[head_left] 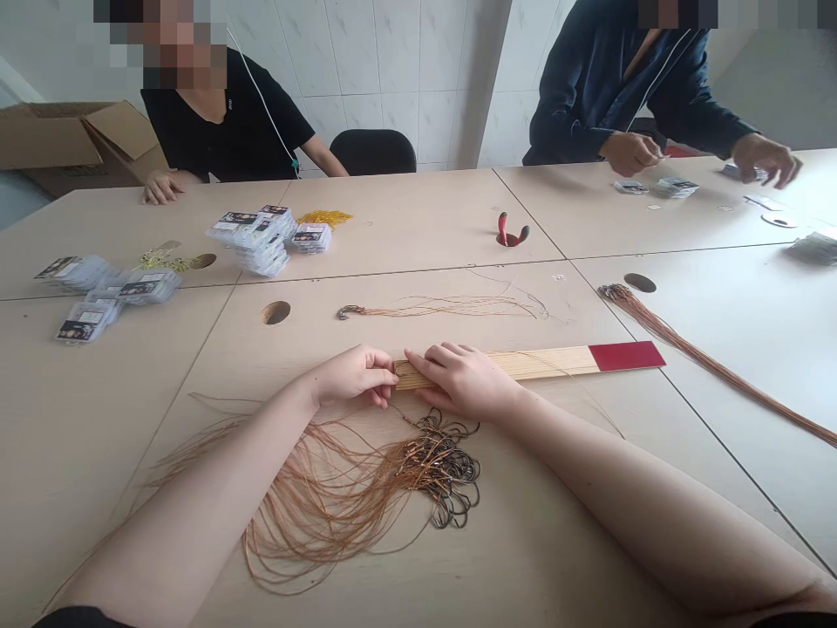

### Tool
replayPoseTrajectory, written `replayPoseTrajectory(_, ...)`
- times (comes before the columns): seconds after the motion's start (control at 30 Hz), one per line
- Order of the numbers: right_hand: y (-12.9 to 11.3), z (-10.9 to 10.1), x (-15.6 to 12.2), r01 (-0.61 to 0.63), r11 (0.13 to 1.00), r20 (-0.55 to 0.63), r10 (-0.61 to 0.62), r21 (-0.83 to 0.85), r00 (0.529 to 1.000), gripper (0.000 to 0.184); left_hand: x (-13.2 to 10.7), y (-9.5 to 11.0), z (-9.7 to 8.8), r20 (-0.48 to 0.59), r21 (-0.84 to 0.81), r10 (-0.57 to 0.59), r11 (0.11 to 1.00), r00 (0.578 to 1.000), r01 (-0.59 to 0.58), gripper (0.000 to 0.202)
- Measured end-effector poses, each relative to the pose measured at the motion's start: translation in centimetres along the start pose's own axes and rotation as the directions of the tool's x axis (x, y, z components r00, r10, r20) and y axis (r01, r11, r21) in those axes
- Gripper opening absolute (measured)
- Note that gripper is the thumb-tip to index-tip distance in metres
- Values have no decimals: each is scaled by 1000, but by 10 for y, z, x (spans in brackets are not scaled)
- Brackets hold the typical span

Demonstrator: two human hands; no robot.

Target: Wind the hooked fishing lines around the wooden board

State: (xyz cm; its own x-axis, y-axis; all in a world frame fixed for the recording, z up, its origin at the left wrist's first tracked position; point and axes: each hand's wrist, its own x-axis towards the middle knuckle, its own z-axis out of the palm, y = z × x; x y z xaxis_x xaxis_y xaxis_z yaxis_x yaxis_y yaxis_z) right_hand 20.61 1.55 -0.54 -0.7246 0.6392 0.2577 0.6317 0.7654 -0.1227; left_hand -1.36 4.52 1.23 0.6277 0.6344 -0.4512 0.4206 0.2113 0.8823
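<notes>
The long flat board [555,360] lies under the right hand [467,379]. That hand goes across it with half-bent fingers and has hold of both long sides. To the right of the hand, the board sticks out a long way and ends in a red part [628,356]. The left hand [359,375] is at the board's other end, just beside the right hand's fingers. Its thumb and fingers are pinched almost closed there, touching the end. I cannot tell if they hold the board or something tiny on it.

Nearer the person than both hands, just below the right hand, is a pile of dark hooks [448,471]. Their brown strings [340,497] spread out to the left, and some go under the left arm. Past the hands, on the far side, is a small bunch of hooks [350,311] with strings pointing right. Well to the right of the right hand is a long bunch of strings [706,373]. Far past the right hand, red and black handles [503,228] poke up from a hole. Far past the left hand are stacked little clear boxes [258,240].
</notes>
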Motion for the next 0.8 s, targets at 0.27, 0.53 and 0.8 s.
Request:
replayPoseTrajectory(0.27, 0, -1, -1, 17, 1000, -3, -17, 4, 1000, 52, 1, -3, -1, 7, -13, 9, 1000, 1000, -9, 10)
replayPoseTrajectory(0.53, -1, -2, 0, -7, 1000, -5, 7, 3, 1000, 45, 0, -1, 0, 16, -9, 20, 1000, 1000, -20, 14)
replayPoseTrajectory(0.8, -1, -1, 0, -10, 1000, -8, 10, -6, 1000, 46, 0, 0, 0, 15, -10, 17, 1000, 1000, -17, 14)
